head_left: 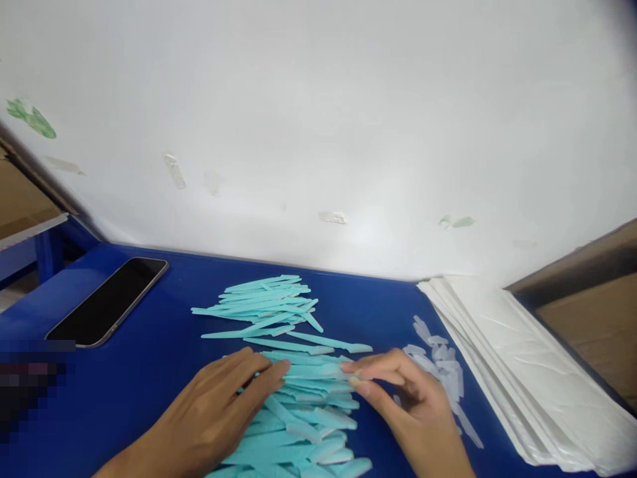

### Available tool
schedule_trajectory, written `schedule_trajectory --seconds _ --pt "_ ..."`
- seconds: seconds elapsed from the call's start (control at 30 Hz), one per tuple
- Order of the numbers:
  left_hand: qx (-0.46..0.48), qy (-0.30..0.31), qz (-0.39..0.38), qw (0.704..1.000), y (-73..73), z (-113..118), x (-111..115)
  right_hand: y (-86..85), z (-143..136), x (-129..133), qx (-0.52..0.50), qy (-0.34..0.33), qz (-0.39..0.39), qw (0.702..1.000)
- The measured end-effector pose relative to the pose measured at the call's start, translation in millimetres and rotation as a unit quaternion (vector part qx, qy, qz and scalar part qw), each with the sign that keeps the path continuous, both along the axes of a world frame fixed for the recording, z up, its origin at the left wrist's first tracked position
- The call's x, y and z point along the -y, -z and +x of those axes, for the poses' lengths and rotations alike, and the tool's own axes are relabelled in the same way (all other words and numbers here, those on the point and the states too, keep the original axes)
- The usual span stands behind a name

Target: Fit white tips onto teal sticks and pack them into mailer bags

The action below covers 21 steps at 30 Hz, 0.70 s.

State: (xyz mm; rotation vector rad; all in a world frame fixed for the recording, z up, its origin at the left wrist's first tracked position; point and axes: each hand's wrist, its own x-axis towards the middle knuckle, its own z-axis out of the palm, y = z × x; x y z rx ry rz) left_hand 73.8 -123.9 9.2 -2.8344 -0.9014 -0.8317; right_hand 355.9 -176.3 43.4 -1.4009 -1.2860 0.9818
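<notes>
Turquoise eyebrow razors lie in a loose pile at the back, and a second, larger pile is in front. Over this nearer pile, my left hand is closed, thumb and index finger at the handle of one eyebrow razor. At that razor's head end, my right hand pinches a small translucent cap, partly covered by the fingertips. Several loose translucent caps are scattered on the blue table just beyond my right hand.
A dark smartphone lies on the blue table at the left. Flat white plastic sheets or bags are stacked at the right. A white wall with tape scraps rises behind; cardboard boxes stand at the sides.
</notes>
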Motion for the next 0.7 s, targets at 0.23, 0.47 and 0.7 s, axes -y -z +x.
schedule_trajectory --seconds 0.23,0.47,0.7 --pt "0.010 0.021 -0.007 1.000 -5.4 5 10 1.7 -11 3 -0.062 -0.011 -0.040 0.997" --pt "0.050 0.017 -0.003 0.999 -7.5 11 6 -2.3 -6 4 -0.092 0.022 -0.047 0.994" --pt "0.009 0.046 -0.020 0.999 -14.3 7 13 9.4 -15 7 -0.075 -0.029 -0.017 0.997"
